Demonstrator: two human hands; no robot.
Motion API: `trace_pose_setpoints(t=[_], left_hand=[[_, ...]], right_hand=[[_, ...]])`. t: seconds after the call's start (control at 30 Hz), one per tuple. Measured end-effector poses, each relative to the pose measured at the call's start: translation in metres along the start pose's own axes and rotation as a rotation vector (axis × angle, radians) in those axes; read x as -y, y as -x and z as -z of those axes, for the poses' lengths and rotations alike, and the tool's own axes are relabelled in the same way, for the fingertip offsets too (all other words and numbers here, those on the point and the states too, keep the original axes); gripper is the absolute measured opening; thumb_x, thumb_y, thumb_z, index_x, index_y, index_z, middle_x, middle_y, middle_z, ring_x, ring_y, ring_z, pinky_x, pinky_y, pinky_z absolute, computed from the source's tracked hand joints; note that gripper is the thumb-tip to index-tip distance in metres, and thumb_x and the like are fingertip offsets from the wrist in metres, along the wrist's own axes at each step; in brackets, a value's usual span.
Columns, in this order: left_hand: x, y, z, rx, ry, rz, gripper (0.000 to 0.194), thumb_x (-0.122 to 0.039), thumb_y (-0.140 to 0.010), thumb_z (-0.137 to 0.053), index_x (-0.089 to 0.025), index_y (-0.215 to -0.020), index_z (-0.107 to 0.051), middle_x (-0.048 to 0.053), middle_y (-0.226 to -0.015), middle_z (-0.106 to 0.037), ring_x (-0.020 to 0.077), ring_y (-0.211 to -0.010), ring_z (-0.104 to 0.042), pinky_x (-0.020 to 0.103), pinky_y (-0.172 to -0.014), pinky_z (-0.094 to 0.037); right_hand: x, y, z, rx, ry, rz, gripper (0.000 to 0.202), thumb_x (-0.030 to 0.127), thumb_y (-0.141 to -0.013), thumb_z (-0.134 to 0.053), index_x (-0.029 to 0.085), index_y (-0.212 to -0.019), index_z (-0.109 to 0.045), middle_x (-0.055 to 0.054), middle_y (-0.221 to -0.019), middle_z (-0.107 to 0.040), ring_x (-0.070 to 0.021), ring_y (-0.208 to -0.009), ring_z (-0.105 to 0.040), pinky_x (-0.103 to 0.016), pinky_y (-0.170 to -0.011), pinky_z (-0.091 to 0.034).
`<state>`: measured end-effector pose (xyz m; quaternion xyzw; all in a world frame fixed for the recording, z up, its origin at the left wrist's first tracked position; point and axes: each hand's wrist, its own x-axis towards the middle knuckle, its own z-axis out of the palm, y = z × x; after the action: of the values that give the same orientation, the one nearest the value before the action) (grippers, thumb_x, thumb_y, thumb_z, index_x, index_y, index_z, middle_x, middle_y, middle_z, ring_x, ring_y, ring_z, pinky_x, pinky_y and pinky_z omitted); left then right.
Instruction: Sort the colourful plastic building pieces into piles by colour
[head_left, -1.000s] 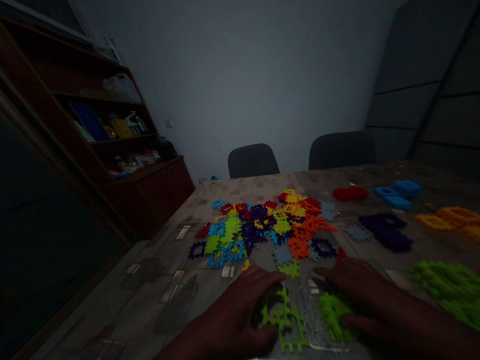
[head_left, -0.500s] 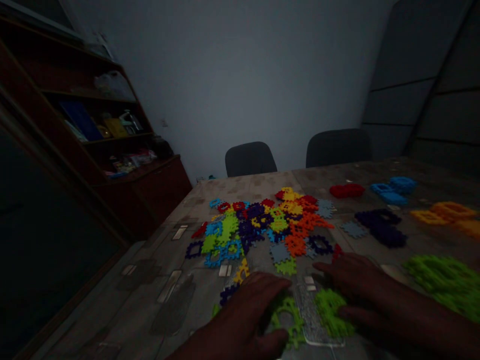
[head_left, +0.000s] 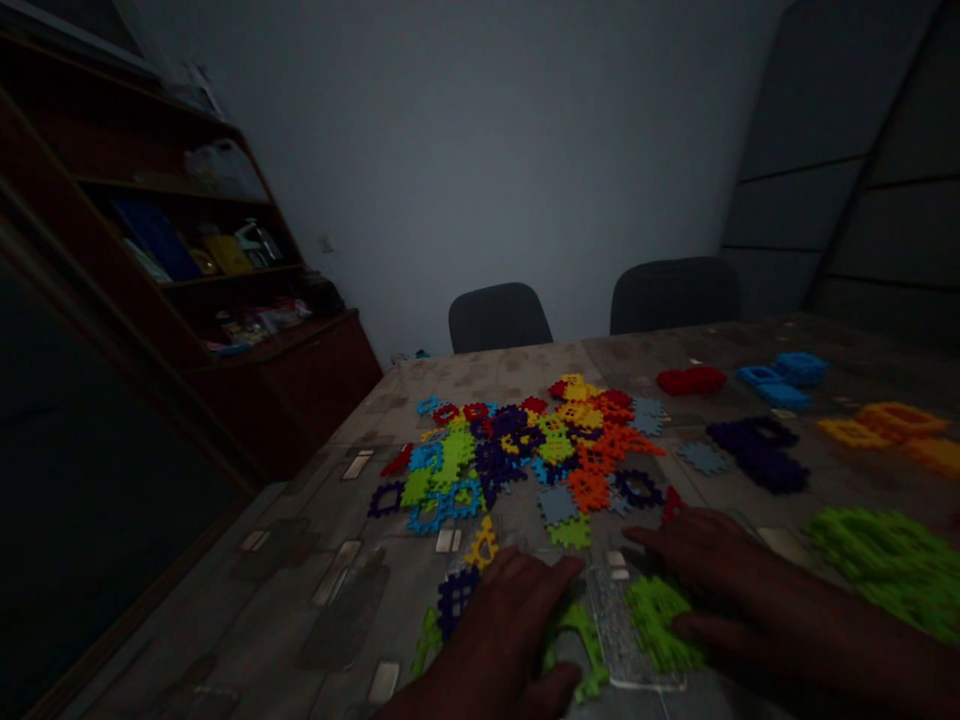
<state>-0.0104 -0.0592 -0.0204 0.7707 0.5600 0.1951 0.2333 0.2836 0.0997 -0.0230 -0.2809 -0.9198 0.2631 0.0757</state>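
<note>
My left hand [head_left: 501, 632] is low over the table, thumb and fingers apart. It partly covers a lime green interlocking tile with a round hole [head_left: 592, 655]; whether it touches the tile I cannot tell. Beside its fingers are a dark purple window tile [head_left: 454, 597], a yellow tile [head_left: 482, 543] and another green piece [head_left: 427, 640]. My right hand [head_left: 709, 565] has its fingers stretched out, with the thumb at the edge of a small stack of green tiles [head_left: 661, 620]. Just beyond its knuckles a small red piece [head_left: 673, 502] shows.
A mixed heap of coloured tiles [head_left: 517, 440] spreads over the table's middle. Sorted groups sit to the right: red [head_left: 690, 380], blue [head_left: 787, 378], purple [head_left: 759, 455], orange [head_left: 889, 425] and green [head_left: 885, 560]. Two chairs [head_left: 500, 317] stand behind the table; a shelf unit [head_left: 315, 350] is left.
My left hand has shifted slightly right, baring more of the purple window tile and covering more of the round-holed green tile. My right hand has hardly moved.
</note>
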Motion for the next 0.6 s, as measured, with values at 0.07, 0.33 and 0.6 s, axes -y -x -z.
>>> trace_pose_setpoints(t=[0.07,0.33,0.6], left_hand=[[0.004,-0.001,-0.003,0.018,-0.007,-0.042,0.095,-0.032,-0.085,-0.088,-0.028,-0.163,-0.034,0.016,-0.149,-0.061,0.0377,-0.139,-0.056,0.062,-0.125,-0.032],[0.012,-0.005,-0.008,0.059,-0.138,-0.055,0.097,-0.062,-0.084,-0.084,-0.026,-0.161,-0.035,0.018,-0.140,-0.064,0.0403,-0.127,-0.061,0.069,-0.118,-0.037],[0.005,-0.004,-0.004,0.065,-0.134,-0.035,0.092,-0.045,-0.085,-0.086,-0.025,-0.161,-0.037,0.016,-0.137,-0.066,0.0403,-0.126,-0.062,0.074,-0.117,-0.035]], right_hand=[[-0.002,0.000,-0.002,-0.010,0.005,0.002,0.068,0.038,-0.093,-0.074,0.041,-0.158,-0.054,-0.008,-0.158,-0.058,-0.0418,-0.150,-0.044,-0.069,-0.123,-0.031],[0.002,-0.002,0.002,0.071,0.002,-0.020,0.072,0.041,-0.092,-0.074,0.039,-0.160,-0.051,-0.009,-0.161,-0.055,-0.0431,-0.152,-0.039,-0.069,-0.123,-0.031],[-0.008,-0.001,-0.003,0.077,-0.009,-0.035,0.077,0.042,-0.090,-0.077,0.040,-0.162,-0.049,-0.008,-0.165,-0.051,-0.0464,-0.156,-0.032,-0.070,-0.125,-0.028]])
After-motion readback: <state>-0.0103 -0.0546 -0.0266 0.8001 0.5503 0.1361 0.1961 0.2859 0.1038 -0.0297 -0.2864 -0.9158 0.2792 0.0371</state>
